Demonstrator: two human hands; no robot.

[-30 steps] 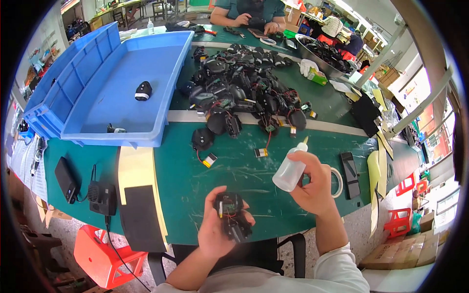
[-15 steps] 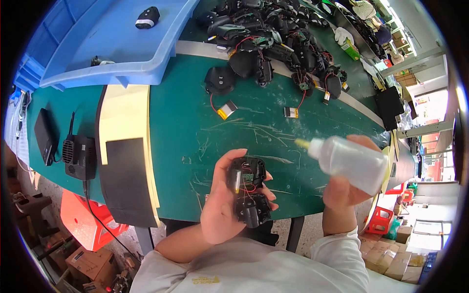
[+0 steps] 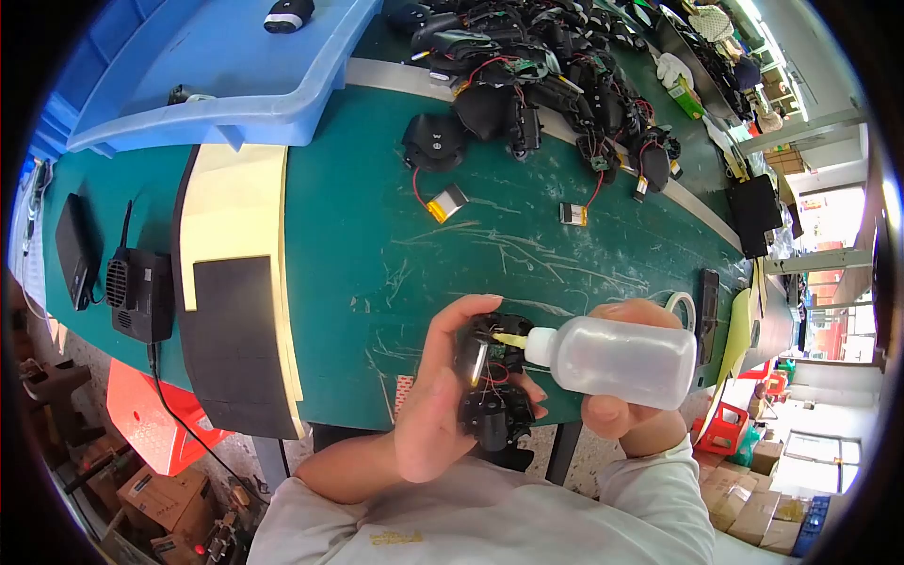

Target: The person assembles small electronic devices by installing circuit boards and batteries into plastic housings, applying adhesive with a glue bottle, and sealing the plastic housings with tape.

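In my left hand (image 3: pixel 428 414) lies an opened black game controller (image 3: pixel 493 414), its inside facing up; a slim silvery battery and red wires show in it. My fingers wrap round its left side, with fingertips showing past its right edge. My right hand (image 3: pixel 610 412) is closed round a translucent white squeeze bottle (image 3: pixel 623 363), held nearly level. The bottle's yellowish nozzle (image 3: pixel 510 339) points left, over the upper part of the controller; whether it touches the inside I cannot tell.
Black controller parts with wires are heaped (image 3: pixel 556 75) at the back. Two flat batteries (image 3: pixel 447 202) lie nearer on the green table (image 3: pixel 339 226). At left are a blue bin (image 3: pixel 217 122), yellow and black sheets (image 3: pixel 235 330) and a black boxy device (image 3: pixel 141 292). A dark long object (image 3: pixel 706 306) lies at right.
My right hand has brought the bottle left and down, so its nozzle is now over the opened controller. My left hand with the controller has shifted slightly right.
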